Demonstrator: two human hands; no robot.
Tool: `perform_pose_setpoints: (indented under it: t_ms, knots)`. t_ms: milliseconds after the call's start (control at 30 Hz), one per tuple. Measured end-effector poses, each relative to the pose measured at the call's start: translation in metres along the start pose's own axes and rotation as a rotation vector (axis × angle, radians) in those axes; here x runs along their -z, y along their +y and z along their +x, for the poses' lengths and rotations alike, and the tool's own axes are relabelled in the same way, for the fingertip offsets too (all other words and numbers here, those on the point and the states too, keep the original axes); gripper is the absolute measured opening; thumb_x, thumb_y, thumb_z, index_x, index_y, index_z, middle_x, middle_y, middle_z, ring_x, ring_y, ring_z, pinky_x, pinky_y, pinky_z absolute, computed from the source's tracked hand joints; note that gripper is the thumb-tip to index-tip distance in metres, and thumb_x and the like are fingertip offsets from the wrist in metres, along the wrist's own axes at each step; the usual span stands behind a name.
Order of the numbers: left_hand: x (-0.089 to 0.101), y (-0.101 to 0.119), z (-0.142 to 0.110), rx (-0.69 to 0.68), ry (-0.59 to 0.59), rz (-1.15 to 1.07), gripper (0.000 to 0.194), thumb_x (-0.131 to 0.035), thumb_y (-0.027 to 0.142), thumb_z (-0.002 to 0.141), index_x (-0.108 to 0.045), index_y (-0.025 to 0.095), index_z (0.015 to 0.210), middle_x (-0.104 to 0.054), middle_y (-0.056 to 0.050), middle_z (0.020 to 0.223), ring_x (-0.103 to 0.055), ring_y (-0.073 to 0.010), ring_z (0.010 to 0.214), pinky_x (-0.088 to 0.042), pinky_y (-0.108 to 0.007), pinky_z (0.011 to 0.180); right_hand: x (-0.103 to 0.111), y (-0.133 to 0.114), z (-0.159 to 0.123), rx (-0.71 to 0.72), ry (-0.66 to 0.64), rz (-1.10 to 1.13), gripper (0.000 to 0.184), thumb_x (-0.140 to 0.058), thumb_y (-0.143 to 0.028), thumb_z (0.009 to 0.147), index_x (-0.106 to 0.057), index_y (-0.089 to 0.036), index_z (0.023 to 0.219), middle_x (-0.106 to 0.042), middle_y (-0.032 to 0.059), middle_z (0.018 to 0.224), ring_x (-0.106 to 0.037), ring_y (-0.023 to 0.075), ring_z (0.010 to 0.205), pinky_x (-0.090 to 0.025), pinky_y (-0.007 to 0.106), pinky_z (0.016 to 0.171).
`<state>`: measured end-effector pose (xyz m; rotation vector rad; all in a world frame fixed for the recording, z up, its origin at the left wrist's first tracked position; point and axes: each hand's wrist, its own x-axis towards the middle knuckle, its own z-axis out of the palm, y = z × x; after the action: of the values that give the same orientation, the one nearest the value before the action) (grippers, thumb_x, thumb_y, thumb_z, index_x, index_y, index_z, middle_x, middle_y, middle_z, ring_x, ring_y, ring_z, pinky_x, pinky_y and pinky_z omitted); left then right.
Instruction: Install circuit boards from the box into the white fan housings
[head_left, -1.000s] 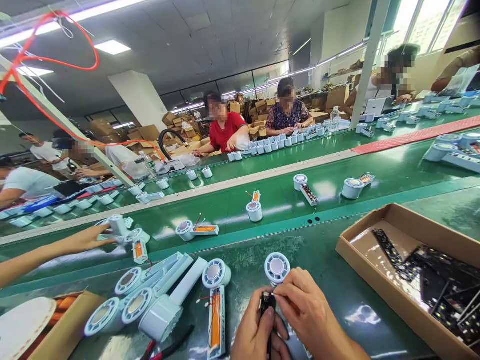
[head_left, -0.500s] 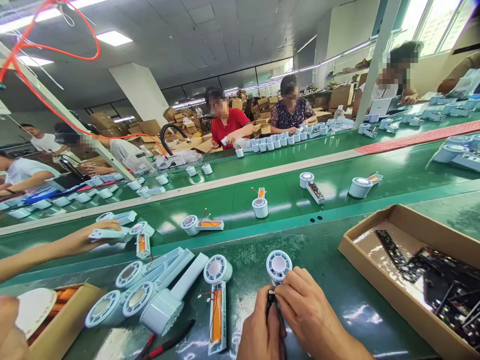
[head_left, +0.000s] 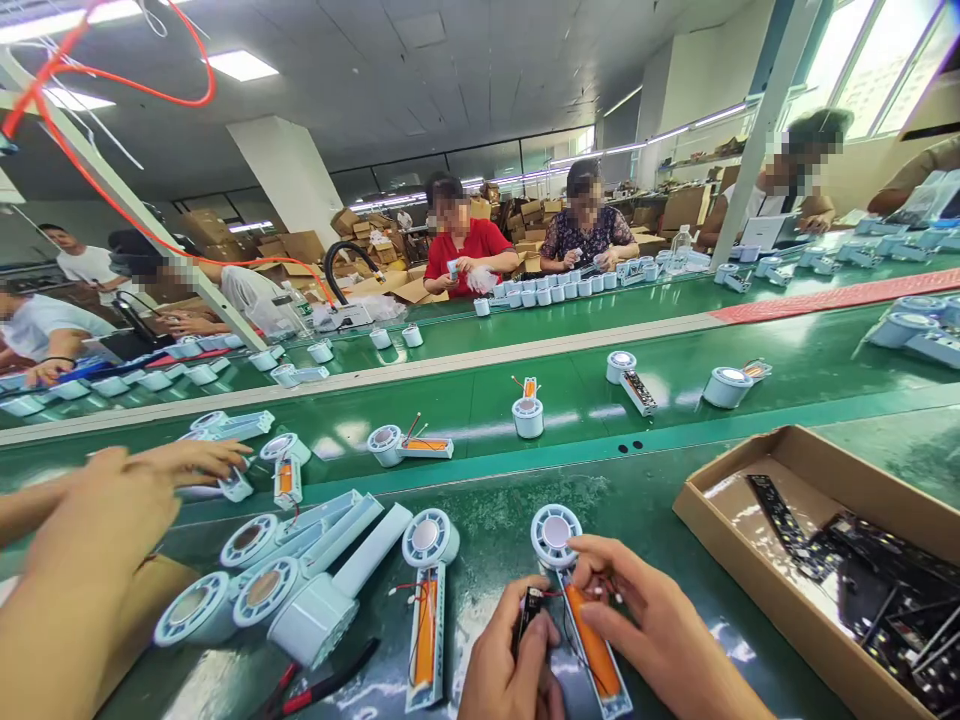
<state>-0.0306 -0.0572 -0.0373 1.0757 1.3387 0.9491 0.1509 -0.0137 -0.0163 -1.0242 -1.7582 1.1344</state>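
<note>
My left hand (head_left: 514, 650) is closed around a narrow black circuit board (head_left: 529, 612), one end of which shows between thumb and fingers. Thin red and black wires run from it toward a light-blue fan unit (head_left: 556, 536) with a round silver centre. In the unit's handle lies an orange battery (head_left: 596, 640). Over that handle, my right hand (head_left: 637, 610) has its index finger and thumb apart. Small white connectors (head_left: 619, 598) show beside its fingers. Left of my hands is another fan unit (head_left: 430, 538), its handle holding an orange battery (head_left: 425, 635).
Several fan units (head_left: 311, 610) lie left, beside red-and-black-handled pliers (head_left: 322, 690). At right stands a cardboard box (head_left: 720, 520) of black circuit boards. A co-worker's arms (head_left: 82, 560) reach in from the left. More units lie on the green conveyor (head_left: 480, 380); people sit beyond.
My right hand has moved away from my left and its fingers have parted, uncovering the handle and orange battery. The co-worker's near arm has reached further in.
</note>
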Motion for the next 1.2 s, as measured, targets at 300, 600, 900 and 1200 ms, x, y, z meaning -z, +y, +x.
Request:
perform_pose_setpoints:
  t_ms: [300, 600, 900, 1200]
  knots:
    - [0.002, -0.003, -0.002, -0.05, 0.03, -0.145, 0.071, -0.061, 0.059, 0.089, -0.04, 0.018, 0.143, -0.067, 0.002, 0.059, -0.044, -0.0059, 0.034, -0.032, -0.016, 0.039, -0.006, -0.01, 0.006, -0.037, -0.004, -0.04, 0.011, -0.06, -0.024, 0.096, -0.069, -0.024, 0.102, -0.077, -0.0006, 0.093, -0.072, 0.0158, 0.086, -0.052, 0.024, 0.08]
    - [-0.002, 0.001, -0.006, -0.215, 0.222, -0.064, 0.037, -0.066, 0.057, 0.086, -0.067, 0.023, 0.103, -0.057, -0.011, 0.125, -0.062, -0.0065, 0.048, -0.039, -0.014, 0.029, -0.01, -0.005, 0.006, 0.2, -0.015, -0.293, 0.019, -0.059, -0.012, 0.094, -0.063, -0.025, 0.108, -0.07, -0.0014, 0.091, -0.067, 0.0137, 0.079, -0.049, 0.023, 0.073]
    - [-0.003, 0.023, -0.007, -0.3, 0.212, 0.167, 0.027, -0.061, 0.047, 0.093, -0.073, 0.024, 0.099, -0.059, -0.007, 0.11, -0.062, -0.0097, 0.055, -0.043, -0.017, 0.036, -0.008, -0.012, 0.007, 0.228, -0.042, -0.323, 0.024, -0.057, -0.009, 0.092, -0.063, -0.025, 0.108, -0.068, -0.0007, 0.091, -0.065, 0.0145, 0.077, -0.052, 0.024, 0.071]
    - [-0.002, 0.028, -0.008, -0.116, 0.177, 0.056, 0.036, -0.062, 0.058, 0.089, -0.067, 0.023, 0.092, -0.059, 0.001, 0.073, -0.044, -0.0039, 0.035, -0.024, -0.014, 0.028, 0.018, -0.022, 0.015, 0.214, -0.151, -0.038, 0.022, -0.056, -0.016, 0.098, -0.075, -0.028, 0.102, -0.075, 0.001, 0.1, -0.07, 0.0165, 0.095, -0.053, 0.026, 0.088]
